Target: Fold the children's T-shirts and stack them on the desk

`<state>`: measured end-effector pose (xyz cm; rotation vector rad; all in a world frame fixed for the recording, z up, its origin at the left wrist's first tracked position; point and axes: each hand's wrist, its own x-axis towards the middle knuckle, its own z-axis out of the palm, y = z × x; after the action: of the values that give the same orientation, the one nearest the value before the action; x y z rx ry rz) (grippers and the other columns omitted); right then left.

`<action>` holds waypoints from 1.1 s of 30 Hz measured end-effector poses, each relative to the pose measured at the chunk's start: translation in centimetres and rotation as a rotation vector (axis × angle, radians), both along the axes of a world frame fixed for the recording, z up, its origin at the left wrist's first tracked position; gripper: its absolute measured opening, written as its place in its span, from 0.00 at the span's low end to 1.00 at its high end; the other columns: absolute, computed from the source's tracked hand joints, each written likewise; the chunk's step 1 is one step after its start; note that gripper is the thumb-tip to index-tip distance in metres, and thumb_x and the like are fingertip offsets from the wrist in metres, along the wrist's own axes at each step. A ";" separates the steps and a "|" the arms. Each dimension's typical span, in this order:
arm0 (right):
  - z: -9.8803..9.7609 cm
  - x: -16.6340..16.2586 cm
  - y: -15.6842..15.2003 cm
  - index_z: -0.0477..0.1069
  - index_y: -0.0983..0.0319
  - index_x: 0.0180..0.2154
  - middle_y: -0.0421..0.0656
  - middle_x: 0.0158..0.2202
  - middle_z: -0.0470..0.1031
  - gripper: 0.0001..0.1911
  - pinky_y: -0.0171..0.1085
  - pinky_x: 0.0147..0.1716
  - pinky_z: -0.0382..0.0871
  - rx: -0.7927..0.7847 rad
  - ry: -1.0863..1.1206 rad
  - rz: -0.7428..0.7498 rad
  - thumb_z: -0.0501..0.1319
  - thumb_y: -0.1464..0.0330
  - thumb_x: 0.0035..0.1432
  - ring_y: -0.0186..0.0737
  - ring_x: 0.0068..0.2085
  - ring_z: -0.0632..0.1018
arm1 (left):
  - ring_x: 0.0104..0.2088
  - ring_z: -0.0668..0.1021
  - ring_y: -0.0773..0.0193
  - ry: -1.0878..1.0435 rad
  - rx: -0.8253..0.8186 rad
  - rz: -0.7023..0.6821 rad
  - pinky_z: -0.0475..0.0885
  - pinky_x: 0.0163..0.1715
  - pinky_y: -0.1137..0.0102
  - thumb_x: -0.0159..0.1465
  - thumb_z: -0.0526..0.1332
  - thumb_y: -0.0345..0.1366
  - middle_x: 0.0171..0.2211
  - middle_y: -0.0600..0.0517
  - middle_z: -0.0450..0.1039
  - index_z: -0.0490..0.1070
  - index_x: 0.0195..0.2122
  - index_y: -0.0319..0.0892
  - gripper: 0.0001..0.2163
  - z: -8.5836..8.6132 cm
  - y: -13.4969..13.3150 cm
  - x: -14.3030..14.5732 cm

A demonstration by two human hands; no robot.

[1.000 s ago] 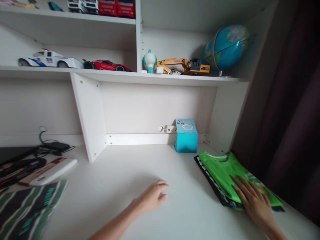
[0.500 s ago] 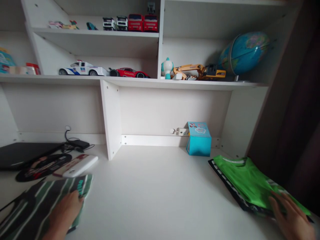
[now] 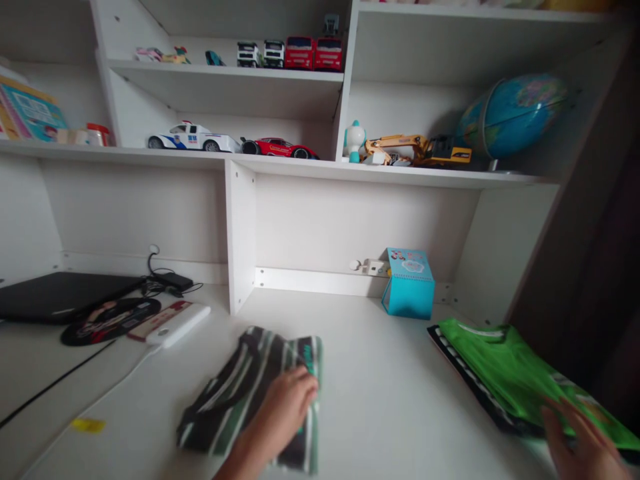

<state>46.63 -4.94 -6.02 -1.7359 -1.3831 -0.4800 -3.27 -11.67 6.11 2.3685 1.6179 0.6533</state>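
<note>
A folded striped shirt (image 3: 238,393), grey-green, dark and white with teal lettering, is on the white desk, blurred by motion. My left hand (image 3: 285,407) lies over its right part with curled fingers gripping the cloth. At the right, a folded bright green T-shirt (image 3: 515,373) tops a small stack, with a dark garment (image 3: 475,393) showing below its left edge. My right hand (image 3: 583,440) touches the near edge of this stack, its fingers stretched out and apart. Part of that hand is cut off by the bottom of the picture.
A teal desk calendar (image 3: 410,293) stands behind the stack. To the left lie a black laptop (image 3: 65,297), a round dark disc (image 3: 110,320), a white device (image 3: 180,325) and cables (image 3: 125,377). Shelves above carry toy cars (image 3: 195,139), a toy excavator (image 3: 425,150) and a globe (image 3: 520,113).
My left hand has brought the striped shirt rightward across the desk, from the left edge toward the middle. My right hand stays at the green stack. The view has turned slightly left.
</note>
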 end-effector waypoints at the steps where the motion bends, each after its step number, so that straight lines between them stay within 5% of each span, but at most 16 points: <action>1: 0.8 -1.3 -0.1 0.67 0.65 0.47 0.56 0.52 0.65 0.29 0.54 0.43 0.66 0.014 -0.004 -0.003 0.43 0.52 0.56 0.62 0.51 0.67 | 0.37 0.73 0.64 -0.031 -0.076 -0.173 0.65 0.39 0.74 0.61 0.52 0.33 0.35 0.53 0.71 0.72 0.36 0.47 0.09 -0.5 -0.1 1.6; 3: 2.5 -4.0 -0.4 0.69 0.65 0.44 0.55 0.49 0.68 0.27 0.51 0.46 0.65 0.055 -0.030 0.027 0.44 0.53 0.56 0.58 0.50 0.69 | 0.39 0.73 0.65 -0.078 -0.177 -0.384 0.65 0.42 0.76 0.60 0.54 0.32 0.38 0.54 0.72 0.73 0.39 0.48 0.10 -1.3 -0.2 3.7; 5: 3.9 -6.7 -0.9 0.69 0.63 0.41 0.53 0.45 0.70 0.23 0.49 0.47 0.64 0.069 -0.046 0.120 0.45 0.55 0.57 0.54 0.48 0.70 | 0.42 0.73 0.66 -0.096 -0.167 -0.367 0.64 0.45 0.76 0.60 0.53 0.30 0.42 0.53 0.71 0.72 0.42 0.48 0.12 -1.9 0.4 4.2; 10: 5.6 -13.4 -1.9 0.70 0.59 0.39 0.48 0.40 0.73 0.16 0.42 0.43 0.67 -0.188 0.016 0.557 0.47 0.59 0.59 0.45 0.42 0.74 | 0.55 0.63 0.52 0.190 -0.053 0.145 0.59 0.52 0.62 0.60 0.53 0.30 0.54 0.40 0.62 0.64 0.53 0.37 0.18 -2.0 5.3 1.1; 14: 6.0 -18.3 -2.2 0.71 0.60 0.38 0.47 0.36 0.73 0.17 0.38 0.39 0.69 -0.392 0.071 0.780 0.46 0.61 0.61 0.40 0.37 0.75 | 0.47 0.70 0.50 0.367 -0.126 0.364 0.66 0.43 0.61 0.60 0.54 0.34 0.44 0.39 0.69 0.70 0.43 0.36 0.12 -1.5 9.0 -0.8; 17: 6.9 -21.5 -2.4 0.70 0.59 0.38 0.44 0.33 0.73 0.15 0.37 0.34 0.69 -0.443 0.125 0.839 0.48 0.63 0.59 0.38 0.32 0.74 | 0.41 0.73 0.55 0.381 -0.061 0.305 0.66 0.41 0.65 0.58 0.57 0.31 0.40 0.45 0.71 0.72 0.36 0.40 0.07 -0.1 9.6 0.0; 20: 8.3 -24.1 -2.4 0.62 0.58 0.49 0.39 0.29 0.71 0.17 0.34 0.30 0.68 -0.463 0.199 0.922 0.50 0.65 0.57 0.35 0.27 0.72 | 0.38 0.74 0.60 0.343 0.065 0.126 0.65 0.40 0.69 0.58 0.56 0.29 0.36 0.48 0.71 0.73 0.31 0.42 0.06 2.1 8.2 2.8; 24: 10.7 -25.4 -1.7 0.48 0.56 0.59 0.44 0.43 0.67 0.31 0.35 0.37 0.68 -0.348 0.212 0.923 0.52 0.72 0.54 0.35 0.35 0.72 | 0.33 0.72 0.63 0.293 0.238 -0.258 0.64 0.37 0.71 0.62 0.51 0.30 0.29 0.51 0.70 0.73 0.29 0.43 0.11 5.3 4.3 6.6; 27: 12.1 -24.2 -1.0 0.65 0.57 0.48 0.46 0.45 0.65 0.21 0.40 0.44 0.65 -0.341 0.084 0.830 0.50 0.75 0.52 0.38 0.41 0.71 | 0.27 0.71 0.67 0.187 0.245 -0.387 0.63 0.32 0.73 0.65 0.47 0.31 0.26 0.52 0.69 0.72 0.32 0.43 0.14 7.2 1.9 7.5; 30: 12.4 -22.6 -0.8 0.70 0.60 0.29 0.44 0.34 0.70 0.11 0.41 0.42 0.65 -0.440 -0.053 0.827 0.50 0.74 0.53 0.41 0.40 0.71 | 0.27 0.72 0.68 0.046 0.129 -0.406 0.64 0.31 0.75 0.66 0.46 0.35 0.28 0.54 0.70 0.72 0.35 0.44 0.15 7.3 1.4 6.9; 33: 11.4 -21.6 -0.8 0.70 0.60 0.36 0.44 0.38 0.73 0.14 0.40 0.45 0.64 -0.521 -0.082 0.849 0.49 0.76 0.51 0.42 0.44 0.70 | 0.38 0.73 0.60 0.084 -0.018 -0.380 0.66 0.40 0.70 0.60 0.56 0.40 0.38 0.50 0.71 0.70 0.44 0.45 0.12 4.9 2.4 5.9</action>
<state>25.07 -5.77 5.38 -1.3088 -2.2595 0.3101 2.63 -9.26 11.02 2.6172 1.1421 0.4653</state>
